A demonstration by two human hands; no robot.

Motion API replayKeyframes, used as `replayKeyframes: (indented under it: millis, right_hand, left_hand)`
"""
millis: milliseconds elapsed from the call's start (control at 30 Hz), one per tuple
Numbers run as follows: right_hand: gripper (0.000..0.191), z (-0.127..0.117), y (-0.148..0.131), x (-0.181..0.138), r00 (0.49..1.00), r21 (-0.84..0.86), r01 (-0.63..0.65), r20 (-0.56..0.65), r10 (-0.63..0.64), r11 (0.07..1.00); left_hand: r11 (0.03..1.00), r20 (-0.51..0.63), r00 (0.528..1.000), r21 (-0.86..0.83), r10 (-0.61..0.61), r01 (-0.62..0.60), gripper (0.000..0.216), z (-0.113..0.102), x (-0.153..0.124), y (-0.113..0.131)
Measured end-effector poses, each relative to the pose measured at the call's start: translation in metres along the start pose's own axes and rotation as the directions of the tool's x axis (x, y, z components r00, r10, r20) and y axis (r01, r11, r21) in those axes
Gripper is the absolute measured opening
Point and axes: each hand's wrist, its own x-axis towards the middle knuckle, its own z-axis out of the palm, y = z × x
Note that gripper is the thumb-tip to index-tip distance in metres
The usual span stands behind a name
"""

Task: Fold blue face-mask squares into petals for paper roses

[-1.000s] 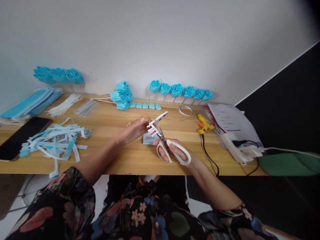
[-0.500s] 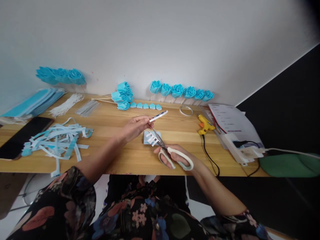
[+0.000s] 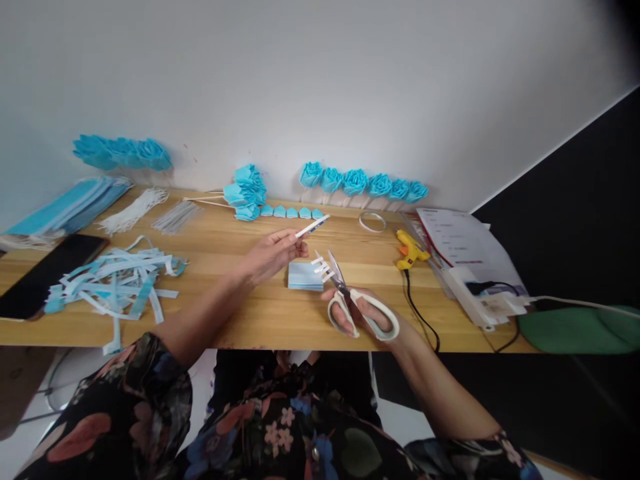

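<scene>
My left hand (image 3: 281, 250) is closed on a narrow white piece with dark blue print (image 3: 314, 227), which points up and to the right. White-handled scissors (image 3: 370, 312) are in my right hand (image 3: 357, 310), fingers through the loops and blades parted. Several short white strips (image 3: 323, 268) cling to the left blade. Just left of the blades, a small stack of light blue pieces (image 3: 304, 277) lies on the wooden table (image 3: 240, 327). The scissors stand apart from the piece in my left hand.
Blue fabric flowers (image 3: 355, 181) line the back wall, with more flowers (image 3: 246, 190) on the table. Cut strips (image 3: 120, 280), a phone (image 3: 47, 273) and flat masks (image 3: 67, 203) lie left. A yellow glue gun (image 3: 411, 250), ring (image 3: 373, 222) and power strip (image 3: 470, 300) are right.
The scissors in my right hand have moved right and away from my left hand, carrying the white strips, and their blades have parted. More of the blue stack shows. The printed piece has dropped slightly.
</scene>
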Motion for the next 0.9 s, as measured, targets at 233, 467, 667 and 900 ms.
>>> replayKeyframes:
  millis: [233, 467, 667, 900]
  right_hand:
    - [0.056, -0.004, 0.007, -0.001, 0.999, 0.051, 0.033, 0.022, -0.034, 0.998]
    - [0.053, -0.001, 0.005, 0.003, 0.998, 0.043, 0.06, 0.025, -0.061, 0.997]
    - [0.054, 0.006, -0.004, 0.013, 0.998, 0.008, 0.053, 0.041, -0.053, 0.999]
    - [0.056, 0.005, -0.009, 0.02, 0.999, -0.03, -0.004, 0.042, 0.005, 1.0]
  left_hand:
    - [0.996, 0.026, 1.0, 0.094, -0.014, 0.012, 0.029, 0.0, -0.001, 0.0]
    - [0.991, 0.058, 0.998, 0.136, -0.024, 0.016, 0.027, 0.0, 0.001, 0.0]
    - [0.984, 0.083, 0.995, 0.172, -0.049, 0.034, 0.037, -0.001, 0.0, -0.002]
    - [0.975, 0.142, 0.98, 0.193, -0.142, 0.113, 0.051, 0.0, -0.001, -0.002]
